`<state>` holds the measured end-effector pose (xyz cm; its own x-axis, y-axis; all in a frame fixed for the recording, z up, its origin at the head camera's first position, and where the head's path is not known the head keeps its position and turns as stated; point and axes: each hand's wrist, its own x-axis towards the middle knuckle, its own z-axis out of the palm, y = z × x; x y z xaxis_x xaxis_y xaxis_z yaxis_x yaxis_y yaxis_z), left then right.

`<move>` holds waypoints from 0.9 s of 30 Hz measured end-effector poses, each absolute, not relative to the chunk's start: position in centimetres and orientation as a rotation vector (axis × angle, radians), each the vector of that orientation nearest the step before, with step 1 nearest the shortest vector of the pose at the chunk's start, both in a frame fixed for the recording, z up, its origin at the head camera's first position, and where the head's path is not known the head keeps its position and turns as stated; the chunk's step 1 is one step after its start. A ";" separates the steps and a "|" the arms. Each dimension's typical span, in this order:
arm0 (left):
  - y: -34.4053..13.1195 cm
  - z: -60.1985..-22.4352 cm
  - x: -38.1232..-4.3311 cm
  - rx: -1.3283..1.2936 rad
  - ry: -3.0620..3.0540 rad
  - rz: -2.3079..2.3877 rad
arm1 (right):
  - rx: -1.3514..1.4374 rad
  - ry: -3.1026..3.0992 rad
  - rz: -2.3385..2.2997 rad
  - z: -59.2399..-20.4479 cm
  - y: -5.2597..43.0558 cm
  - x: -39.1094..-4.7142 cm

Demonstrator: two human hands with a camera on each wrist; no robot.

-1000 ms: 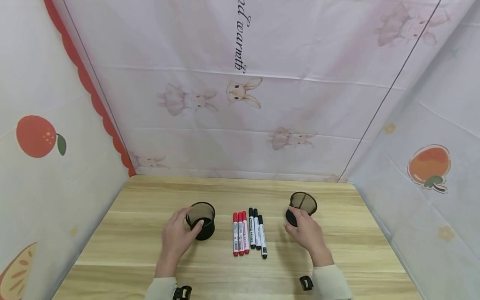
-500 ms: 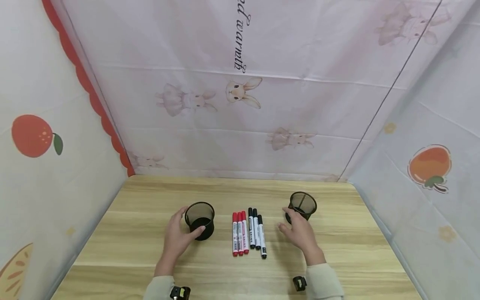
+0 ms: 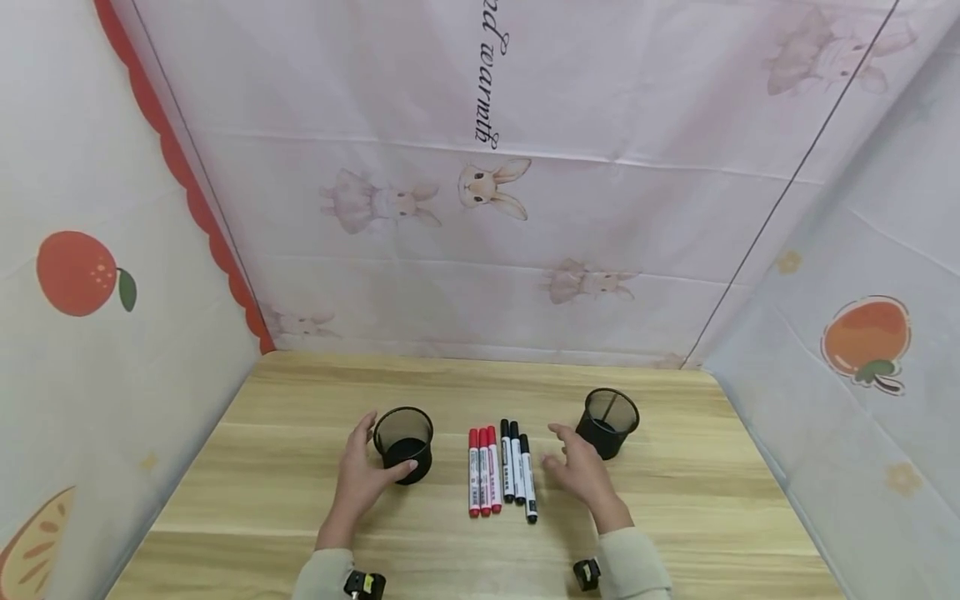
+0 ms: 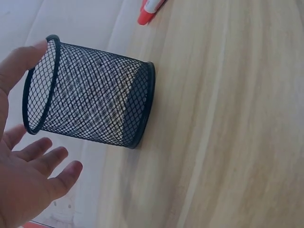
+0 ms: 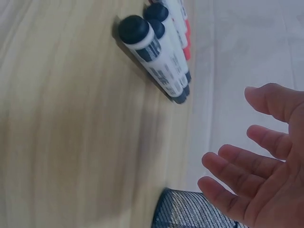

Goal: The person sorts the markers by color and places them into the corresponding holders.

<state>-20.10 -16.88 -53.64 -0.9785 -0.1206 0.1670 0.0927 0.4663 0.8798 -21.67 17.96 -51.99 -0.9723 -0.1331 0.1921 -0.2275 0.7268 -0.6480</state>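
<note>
A black mesh pen cup (image 3: 408,468) stands upright at the left of the wooden table. Around its left and near sides is my left hand (image 3: 362,477), its fingers spread. In the left wrist view the thumb is at the rim of this cup (image 4: 90,95), while the other fingers are apart from it; contact at the thumb cannot be told. My right hand (image 3: 583,477) hovers between the markers and a second mesh pen cup (image 3: 602,440), fingers loosely extended and holding nothing. Three red markers (image 3: 484,479) and three black markers (image 3: 517,467) lie side by side mid-table.
The wooden table (image 3: 675,500) is enclosed by a pink-white printed cloth (image 3: 420,300) at the back and white cloth walls on both sides. A dark camera strap is worn on each wrist.
My right hand has let go of the right pen cup and moved left, toward the black markers. The left hand's fingers have opened a little away from the left cup.
</note>
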 end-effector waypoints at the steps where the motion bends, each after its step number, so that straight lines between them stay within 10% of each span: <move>1: -16.9 -53.8 -20.1 0.019 -2.507 -1.535 | 0.298 -2.799 1.077 -52.2 17.8 -21.7; 27: -17.1 -54.8 -20.6 -0.032 -2.299 -1.861 | 0.165 -2.920 1.080 -54.4 14.4 -23.0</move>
